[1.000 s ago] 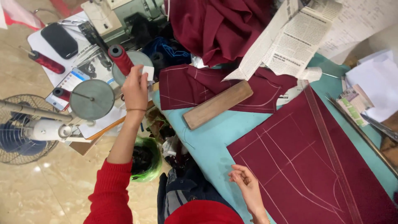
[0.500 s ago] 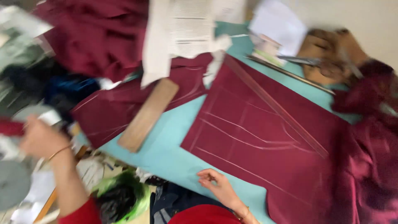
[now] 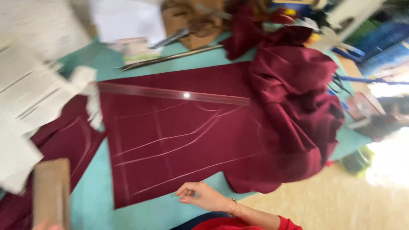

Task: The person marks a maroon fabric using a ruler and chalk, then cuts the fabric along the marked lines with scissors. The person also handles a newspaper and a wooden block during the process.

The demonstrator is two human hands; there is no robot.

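A large maroon fabric panel (image 3: 179, 136) lies flat on the teal table (image 3: 91, 208), spread smooth so its pale chalk lines, curves and straight strokes alike, can be read across the whole piece. A long clear ruler (image 3: 170, 93) rests along the panel's upper edge, roughly from nine o'clock toward three o'clock, lying on the cloth so it lines up with that edge. The rest of the maroon cloth is bunched in a loose heap (image 3: 294, 110) at three o'clock, pushed aside off the marked area. The right hand (image 3: 202, 196) sits at six o'clock, just at the panel's near edge, palm down, fingers loosely curled with the thumb tucked toward them; it holds nothing, and its fingertips rest at or near the cloth hem (blur hides whether they touch). The wrist, wearing a thin bangle, runs back toward five o'clock into a red sleeve (image 3: 289, 223). At seven o'clock a wooden block (image 3: 51, 191) stands at the table's corner; only a sliver of the left hand (image 3: 42, 225) shows below it, so I cannot tell its grip. Printed paper sheets (image 3: 25, 98) overlap a second maroon piece (image 3: 64, 140) at nine o'clock, and long metal shears (image 3: 170, 57) lie at twelve o'clock.
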